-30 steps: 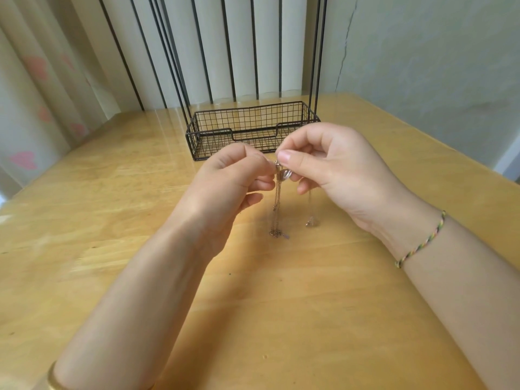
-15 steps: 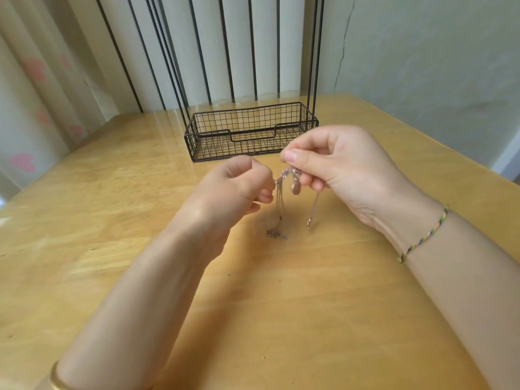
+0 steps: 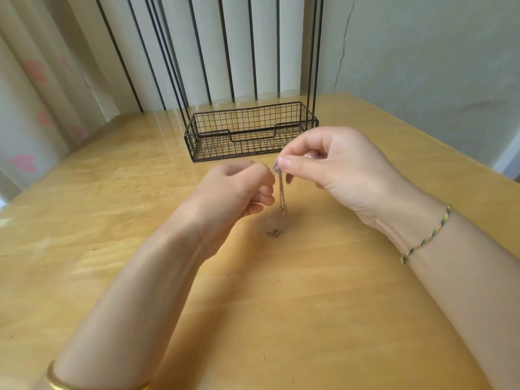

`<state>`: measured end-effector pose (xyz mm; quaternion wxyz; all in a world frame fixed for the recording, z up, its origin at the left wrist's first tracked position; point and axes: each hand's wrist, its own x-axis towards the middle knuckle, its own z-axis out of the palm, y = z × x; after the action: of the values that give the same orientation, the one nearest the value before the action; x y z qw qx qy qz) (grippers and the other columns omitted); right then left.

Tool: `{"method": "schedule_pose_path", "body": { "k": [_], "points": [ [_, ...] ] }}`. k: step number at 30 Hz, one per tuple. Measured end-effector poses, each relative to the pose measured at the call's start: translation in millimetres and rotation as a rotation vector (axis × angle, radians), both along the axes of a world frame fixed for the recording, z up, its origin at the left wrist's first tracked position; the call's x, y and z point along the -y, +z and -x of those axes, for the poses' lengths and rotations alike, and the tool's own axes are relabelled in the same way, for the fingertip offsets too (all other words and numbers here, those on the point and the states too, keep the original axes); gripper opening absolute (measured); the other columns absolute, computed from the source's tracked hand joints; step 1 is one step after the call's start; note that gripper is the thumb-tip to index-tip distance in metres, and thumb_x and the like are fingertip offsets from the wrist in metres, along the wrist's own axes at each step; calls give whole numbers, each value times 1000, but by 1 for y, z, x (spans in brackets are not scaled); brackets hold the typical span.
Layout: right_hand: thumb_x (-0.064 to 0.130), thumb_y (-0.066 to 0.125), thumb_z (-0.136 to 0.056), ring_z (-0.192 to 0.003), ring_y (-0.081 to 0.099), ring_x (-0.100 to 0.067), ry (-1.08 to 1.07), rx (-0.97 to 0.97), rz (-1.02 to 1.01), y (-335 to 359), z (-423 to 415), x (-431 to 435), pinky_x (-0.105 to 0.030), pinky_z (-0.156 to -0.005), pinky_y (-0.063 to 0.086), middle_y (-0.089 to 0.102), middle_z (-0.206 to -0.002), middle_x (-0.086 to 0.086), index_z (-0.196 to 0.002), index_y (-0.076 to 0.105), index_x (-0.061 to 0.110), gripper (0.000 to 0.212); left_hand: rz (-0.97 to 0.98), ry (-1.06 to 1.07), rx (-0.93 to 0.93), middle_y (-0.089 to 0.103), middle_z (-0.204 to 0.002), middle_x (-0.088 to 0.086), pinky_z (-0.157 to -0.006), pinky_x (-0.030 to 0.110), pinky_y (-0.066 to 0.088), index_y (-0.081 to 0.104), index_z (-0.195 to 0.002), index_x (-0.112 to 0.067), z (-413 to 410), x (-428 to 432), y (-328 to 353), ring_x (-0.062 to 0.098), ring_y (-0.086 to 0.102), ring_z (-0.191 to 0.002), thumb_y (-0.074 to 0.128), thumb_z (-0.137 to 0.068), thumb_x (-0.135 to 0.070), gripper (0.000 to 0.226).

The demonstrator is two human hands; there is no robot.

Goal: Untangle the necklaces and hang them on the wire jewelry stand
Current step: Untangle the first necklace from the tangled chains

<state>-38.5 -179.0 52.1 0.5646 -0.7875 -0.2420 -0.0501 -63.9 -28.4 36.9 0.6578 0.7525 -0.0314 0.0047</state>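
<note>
Thin tangled necklace chains hang between my hands above the wooden table. My right hand pinches their top between thumb and forefinger. A small heap of chain lies on the table below. My left hand is curled just left of the chains; whether its fingertips hold a strand is hidden. The black wire jewelry stand stands behind my hands, its basket base on the table and its upright rods running out of the top of the view.
Striped white curtains hang behind the stand, and a grey wall runs along the right. The table's right edge slants close to my right forearm. A gold bangle is on my left wrist and a braided bracelet on my right.
My hands have drawn slightly apart. The hanging chains now fall as one narrower bunch under my right fingertips, and the second dangling strand on the right is gone.
</note>
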Motion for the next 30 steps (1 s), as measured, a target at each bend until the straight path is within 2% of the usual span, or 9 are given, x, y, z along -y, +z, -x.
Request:
{"method": "schedule_pose_path", "body": {
  "k": [4, 8, 12, 15, 19, 22, 24, 27, 30],
  "points": [
    [10, 67, -84, -47, 43, 3, 35, -49, 4, -2, -1, 0, -6, -47, 33, 59, -61, 3, -76, 67, 11, 9, -195, 38, 113, 56, -60, -8, -69, 26, 42, 56, -60, -20, -2, -4, -3, 10, 54, -66, 54, -65, -31, 12],
    [11, 65, -86, -45, 44, 5, 15, 30, 103, -3, 0, -4, -6, -49, 33, 58, -60, 5, -78, 67, 7, 9, -88, 31, 97, 57, -62, -7, -70, 27, 43, 56, -63, -19, -3, -9, -1, 10, 56, -68, 54, -66, -25, 7],
    [11, 64, -86, -44, 46, 8, 148, -69, 140, 0, 2, -1, -5, -46, 34, 54, -51, 13, -77, 66, 10, 10, 10, 76, 137, 59, -59, -7, -68, 27, 42, 54, -60, -20, -5, -7, -3, 7, 54, -62, 53, -65, -19, 5],
    [9, 64, -86, -45, 45, 7, 146, -87, 187, -1, 1, 1, -5, -47, 34, 56, -50, 16, -76, 66, 12, 11, -2, 112, 167, 61, -58, -8, -66, 26, 43, 51, -66, -16, -5, -4, -5, 6, 56, -60, 52, -65, -19, 3],
    [9, 59, -88, -60, 47, -4, 44, -47, 182, -2, -2, 1, -8, -50, 34, 65, -75, -1, -75, 62, 17, 16, -48, 106, 155, 63, -58, -4, -69, 28, 47, 49, -71, -13, -4, -3, -5, 14, 58, -68, 54, -65, -21, 11],
    [10, 56, -91, -60, 50, -4, 21, -77, 92, -3, -2, 0, -7, -47, 34, 58, -68, 10, -77, 58, 18, 16, -83, 59, 143, 62, -58, -2, -74, 34, 47, 49, -72, -12, -2, -1, -4, 17, 56, -70, 56, -65, -19, 13],
    [11, 54, -93, -58, 50, -1, 13, -81, 61, -3, -3, 1, -8, -48, 35, 56, -69, 9, -79, 57, 18, 15, -115, 64, 161, 60, -62, 0, -72, 36, 46, 51, -76, -12, -2, -2, -5, 17, 54, -68, 57, -63, -18, 15],
    [13, 55, -93, -55, 51, 1, 24, -88, 49, -2, -2, 1, -10, -49, 35, 56, -67, 4, -80, 57, 17, 14, -252, 90, 254, 56, -69, 0, -59, 22, 42, 55, -80, -16, -1, -2, -5, 9, 49, -63, 61, -71, -17, 11],
    [9, 57, -91, -51, 50, 0, 46, -122, 38, -1, 0, 0, -15, -46, 36, 59, -62, 5, -79, 58, 16, 14, -431, 160, 345, 54, -64, -2, -46, 12, 33, 58, -75, -12, 0, -1, -3, 2, 41, -50, 58, -79, -5, 8]
  ]
}}
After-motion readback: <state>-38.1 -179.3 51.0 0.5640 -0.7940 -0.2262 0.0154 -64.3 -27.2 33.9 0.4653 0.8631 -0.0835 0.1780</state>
